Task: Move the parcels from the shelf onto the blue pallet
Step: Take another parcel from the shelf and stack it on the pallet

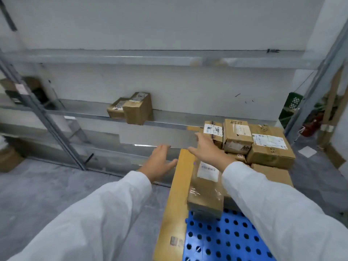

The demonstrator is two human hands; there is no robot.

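Head view: left hand [160, 159] and right hand [206, 147] are held open, empty; shelf parcels [131, 108] are noted far-left, apparently nearer the left.

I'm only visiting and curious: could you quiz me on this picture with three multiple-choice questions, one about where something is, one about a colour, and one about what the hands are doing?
1. Where do the two parcels left of the big stack sit?
A) on the shelf
B) on the floor
C) in the person's arms

2. What colour is the latticed crate by the post on the right?
A) red
B) green
C) yellow

3. What are the left hand and the right hand doing?
A) both gripping one box
B) both open, holding nothing
C) left open, right pinching a label

Answers:
1 A: they rest side by side on the metal ledge against the wall.
2 B: its mesh side is plainly green.
3 B: the fingers of both hands are spread, with nothing in them.
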